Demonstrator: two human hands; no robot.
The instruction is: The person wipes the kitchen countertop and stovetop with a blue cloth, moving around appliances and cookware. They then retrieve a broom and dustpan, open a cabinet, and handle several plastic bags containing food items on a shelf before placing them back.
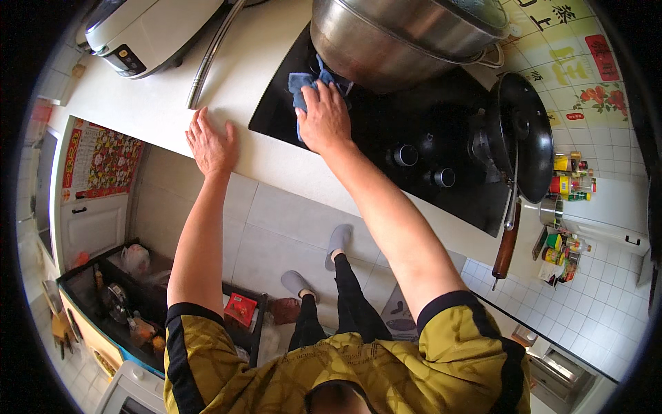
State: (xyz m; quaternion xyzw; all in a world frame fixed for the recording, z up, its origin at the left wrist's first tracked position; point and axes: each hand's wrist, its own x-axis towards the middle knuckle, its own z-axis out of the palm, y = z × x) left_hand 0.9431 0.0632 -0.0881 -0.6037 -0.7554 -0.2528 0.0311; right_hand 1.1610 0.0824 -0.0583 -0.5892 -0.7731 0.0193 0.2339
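Observation:
My right hand [327,115] presses a crumpled blue cloth [304,83] onto the left part of the black glass gas stove [382,119]. Just beyond the cloth a large stainless-steel steamer pot [393,46] stands on the stove, hiding the burner beneath it. My left hand [212,145] rests at the edge of the pale countertop [150,108], fingers apart and holding nothing, near the end of a shiny metal tube [194,93]. Two round control knobs [406,155] show on the stove, to the right of my right forearm.
A black wok [535,139] stands tilted at the stove's right side, with a wooden-handled utensil [507,248] beside it. A white rice cooker [150,31] sits at the upper left. Seasoning bottles [571,183] are at the right. Storage bins [116,290] stand on the floor at lower left.

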